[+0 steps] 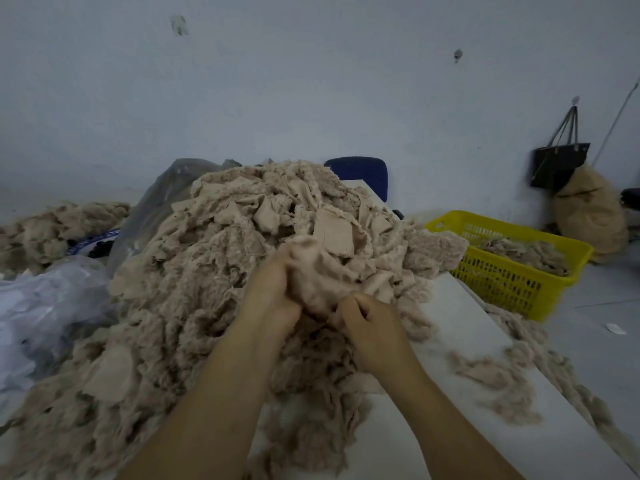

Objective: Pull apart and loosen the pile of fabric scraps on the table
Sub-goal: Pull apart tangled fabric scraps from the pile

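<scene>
Beige fabric scrap pile point(221, 271) heaped on white counter point(460, 327). One fuzzy clump point(322, 275) gripped by both hands: left hand point(273, 289) curled round clump's left side, right hand point(367, 320) pinching lower edge. Forearms extended forward, hands close together.

- The fingertips of the left hand point(273, 296) are buried in the pile of scraps point(194, 306).
- The pile hides most of the blue chair point(363, 174).
- The picture's left edge cuts off the white plastic bag point(41, 306).
</scene>
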Demonstrator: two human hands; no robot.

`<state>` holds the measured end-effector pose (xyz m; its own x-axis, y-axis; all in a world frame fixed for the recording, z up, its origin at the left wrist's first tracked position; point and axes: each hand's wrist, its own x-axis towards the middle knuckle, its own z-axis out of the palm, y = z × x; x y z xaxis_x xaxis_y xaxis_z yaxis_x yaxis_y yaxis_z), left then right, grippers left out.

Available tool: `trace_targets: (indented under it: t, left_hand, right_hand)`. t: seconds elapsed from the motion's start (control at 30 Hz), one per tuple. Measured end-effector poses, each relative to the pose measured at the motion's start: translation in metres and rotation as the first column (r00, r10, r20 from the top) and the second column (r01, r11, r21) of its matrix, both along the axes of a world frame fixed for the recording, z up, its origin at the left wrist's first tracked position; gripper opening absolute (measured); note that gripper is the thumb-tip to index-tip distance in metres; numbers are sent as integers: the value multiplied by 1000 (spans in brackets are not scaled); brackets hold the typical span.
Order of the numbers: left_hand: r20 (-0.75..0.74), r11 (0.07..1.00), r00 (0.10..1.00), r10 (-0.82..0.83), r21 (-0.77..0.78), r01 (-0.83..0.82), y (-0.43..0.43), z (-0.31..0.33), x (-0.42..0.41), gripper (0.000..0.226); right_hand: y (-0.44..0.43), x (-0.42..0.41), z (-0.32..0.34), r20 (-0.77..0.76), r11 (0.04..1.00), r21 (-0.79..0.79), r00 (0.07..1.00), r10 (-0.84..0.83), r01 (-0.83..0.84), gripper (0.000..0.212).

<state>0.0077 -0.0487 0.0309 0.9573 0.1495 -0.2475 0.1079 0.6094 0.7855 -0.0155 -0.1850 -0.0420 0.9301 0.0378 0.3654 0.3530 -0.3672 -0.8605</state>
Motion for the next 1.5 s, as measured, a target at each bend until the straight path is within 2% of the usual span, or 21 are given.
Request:
trace_targets:
  t: [0.1,0.17,0.2,0.27,0.37,0.47,0.5,0.53,0.63,0.7,0.73,0.8,0.87,0.93,1.0,1.1,1.13,1.23,1.3,1.4,1.5]
  left_hand:
    - [-23,995,996,86,-41,-87,28,5,12,25]
    - [-9,996,996,85,-2,-85,31,7,13,38]
    - [17,995,997,77,63,-78,29,5,14,36]
    - [43,984,999,18,178,-26,24,1,12,25]
    - [35,961,992,-120,254,107,13,-3,10,20]
    - [168,978,971,-171,145,148,17,-11,-11,32]
    - [64,974,995,-77,217,62,14,-7,-9,34]
    - [79,952,993,-84,300,57,17,-7,-9,30]
    - [38,984,986,-160,86,156,29,5,4,29]
    - [36,957,993,-111,274,97,41,1,9,34]
    - [46,871,993,-112,486,76,41,-1,7,40]
    - [27,543,969,-244,832,113,26,-8,1,57]
    - [-100,250,917,-387,946,209,14,-13,-4,63]
    - [-175,170,873,-455,946,278,8,-19,-5,57]
    - [-136,206,847,-513,939,275,7,-22,-5,42]
    - [9,447,853,-522,855,264,8,-17,-7,39]
    - [30,486,864,-503,836,254,9,-15,-7,38]
    - [16,503,894,-449,831,238,7,-12,-8,35]
    - [0,538,907,-420,805,249,6,-12,-8,41]
    - [1,624,926,-378,738,255,9,-13,-7,46]
    - [14,672,938,-345,702,237,7,-18,-5,35]
  right_hand:
    - [-17,3,-6,-76,952,-286,988,-133,106,44]
    - [-22,4,-5,10,839,-518,982,-191,168,38]
    - [-20,5,-4,88,804,-563,981,-173,193,32]
    - [-7,5,5,238,836,-503,965,-110,220,26]
    - [10,9,21,279,932,-340,960,-29,127,42]
    - [12,20,16,204,914,-400,979,19,66,33]
    - [8,24,10,174,907,-415,985,0,74,24]
    - [2,27,4,148,897,-432,988,-36,98,16]
    - [-22,30,-15,40,888,-420,981,-188,187,11]
    - [-32,31,-17,-13,900,-371,968,-252,229,13]
    - [-33,32,-14,-19,911,-342,968,-251,230,15]
    - [-27,33,-5,12,936,-285,977,-213,207,15]
    - [-19,34,6,68,938,-282,980,-189,201,16]
    - [-16,36,12,112,941,-268,977,-181,205,14]
    - [-20,37,13,105,945,-254,977,-185,206,14]
    - [-26,35,6,32,955,-259,989,-143,146,13]
    - [-24,33,3,-10,964,-252,996,-92,86,18]
    - [-8,26,-1,-119,983,-132,987,109,-125,30]
    - [0,22,-1,-114,976,-115,979,170,-183,29]
    - [4,17,0,-93,941,-249,973,213,-230,37]
    - [8,13,1,8,885,-454,992,123,-106,29]
